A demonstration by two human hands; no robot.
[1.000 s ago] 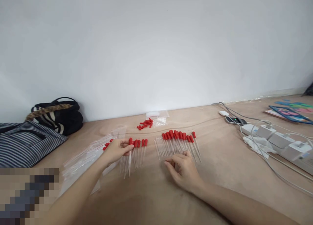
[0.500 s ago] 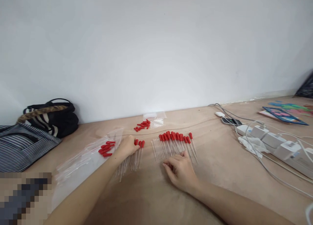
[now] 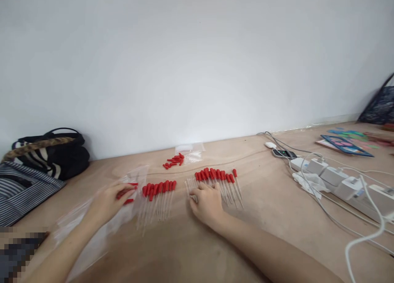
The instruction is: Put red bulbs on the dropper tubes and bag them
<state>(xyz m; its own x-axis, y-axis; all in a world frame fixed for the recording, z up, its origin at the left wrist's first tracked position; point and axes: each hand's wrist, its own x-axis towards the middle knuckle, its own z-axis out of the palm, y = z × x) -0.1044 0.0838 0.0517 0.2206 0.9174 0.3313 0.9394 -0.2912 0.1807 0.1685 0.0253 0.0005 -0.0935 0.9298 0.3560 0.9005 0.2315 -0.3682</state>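
Note:
My left hand (image 3: 109,201) is over the small red caps (image 3: 129,201) on the clear plastic bag (image 3: 101,238), its fingers curled about some of them. Right of it lies a row of clear droppers with red bulbs (image 3: 159,189). My right hand (image 3: 207,203) rests, fingers bent, on the lower part of a second group of red-bulbed droppers (image 3: 212,174); whether it pinches a tube is hidden. Some thin clear tubes without bulbs (image 3: 188,187) lie at that group's left end. More loose red caps (image 3: 175,160) sit farther back beside a small clear bag (image 3: 193,153).
A black bag (image 3: 67,153) and a striped bag (image 3: 27,194) stand at the left. On the right are a power strip with white chargers (image 3: 335,178), cables, a crumpled white wrapper (image 3: 309,184), a dark device (image 3: 285,153) and a blue frame (image 3: 347,145). A wall rises behind.
My left hand has moved left from the left dropper row to the red caps on the bag. My right hand has shifted left along its dropper group. The view has turned slightly right.

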